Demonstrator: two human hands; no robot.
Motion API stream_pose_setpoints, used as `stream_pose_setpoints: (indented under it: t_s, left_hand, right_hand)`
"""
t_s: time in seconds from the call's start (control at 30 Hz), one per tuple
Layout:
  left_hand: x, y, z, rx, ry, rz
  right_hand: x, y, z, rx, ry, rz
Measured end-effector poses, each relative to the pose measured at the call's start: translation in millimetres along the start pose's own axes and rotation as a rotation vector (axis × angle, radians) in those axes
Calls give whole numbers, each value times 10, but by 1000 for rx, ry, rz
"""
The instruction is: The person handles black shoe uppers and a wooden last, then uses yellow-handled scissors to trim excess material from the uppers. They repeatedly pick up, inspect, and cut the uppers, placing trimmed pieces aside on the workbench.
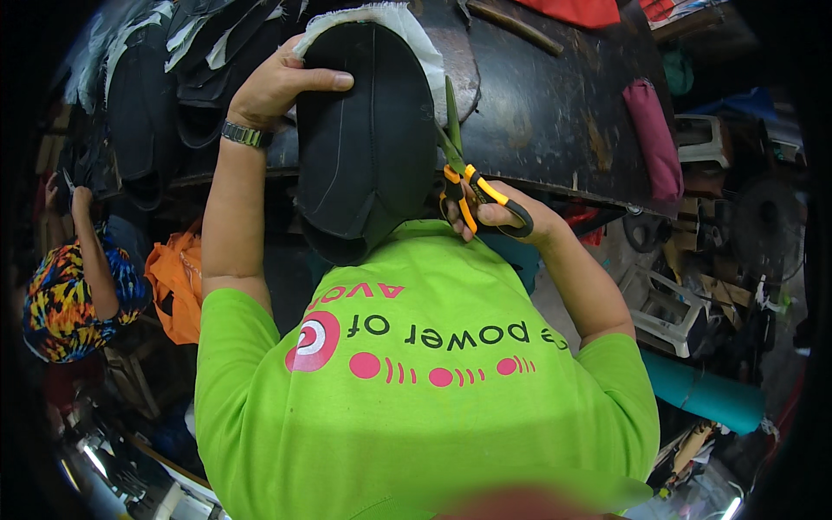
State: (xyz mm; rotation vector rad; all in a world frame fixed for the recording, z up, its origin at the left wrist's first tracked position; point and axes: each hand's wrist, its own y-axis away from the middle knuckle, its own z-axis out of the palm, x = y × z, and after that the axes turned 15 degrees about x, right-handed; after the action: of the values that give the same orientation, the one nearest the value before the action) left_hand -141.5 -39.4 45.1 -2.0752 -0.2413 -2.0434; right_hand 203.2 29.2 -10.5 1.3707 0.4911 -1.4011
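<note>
My left hand (269, 87) grips a black piece (364, 130) that looks like a shoe upper, thumb on its front face. A seam runs down its middle, and frayed white lining cloth (416, 39) sticks out round its top edge. In my right hand (520, 212) are scissors (454, 156) with yellow-and-black handles. Their blades are parted and point up beside the right edge of the black piece, near the end of the white cloth. Whether they touch the cloth I cannot tell. The piece's lower end hangs over the table's front edge, close to my green shirt.
More black pieces with white frayed edges (143, 95) lie at the left of the dark table (555, 113). A wooden stick (516, 26) and maroon roll (654, 143) are on the right. Left, a co-worker (82, 295) holds scissors near an orange bag (178, 286). Stools (663, 308) stand right.
</note>
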Motion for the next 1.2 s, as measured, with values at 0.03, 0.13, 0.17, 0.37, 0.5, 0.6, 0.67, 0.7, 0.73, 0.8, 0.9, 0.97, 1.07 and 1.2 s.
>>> stream_pose_setpoints:
  t_s: [0.03,0.13,0.17,0.37,0.5,0.6,0.67,0.7,0.73,0.8,0.9,0.97,1.07,1.2]
  left_hand:
    - [-13,3,17,1,-9,-27]
    - [-37,-18,77,-24,-31,-42]
    - [-35,-30,93,-39,-44,-44]
    - [15,-33,146,-80,-98,-83]
    - [-5,-18,168,-95,-92,-99]
    - [-41,-29,171,-90,-87,-107]
    - [-58,-53,166,-93,-101,-115]
    - [-64,-63,165,-96,-110,-115]
    - [-67,-69,164,-89,-129,-116]
    - [-70,-68,167,-93,-106,-127]
    - [-64,-49,184,-75,-80,-119]
    - [-55,-38,196,-65,-72,-106]
    - [-44,-37,202,-81,-81,-104]
    - [-28,-59,203,-101,-98,-117]
  right_hand:
    - [-2,-8,4,3,-6,3]
    - [-24,-53,18,13,39,-11]
    - [-31,-62,27,4,32,-19]
    - [-28,-17,92,54,-155,-74]
    - [-11,2,90,91,-53,-38]
    - [7,16,117,187,-4,-28]
    - [9,22,143,249,24,-26]
    - [8,22,157,274,49,-27]
    - [6,20,169,302,71,-23]
    - [1,21,192,355,93,-31]
    - [0,29,202,384,50,-38]
    - [9,36,199,356,-37,0]
    - [38,48,192,339,-76,-10]
    - [47,82,142,346,-17,22]
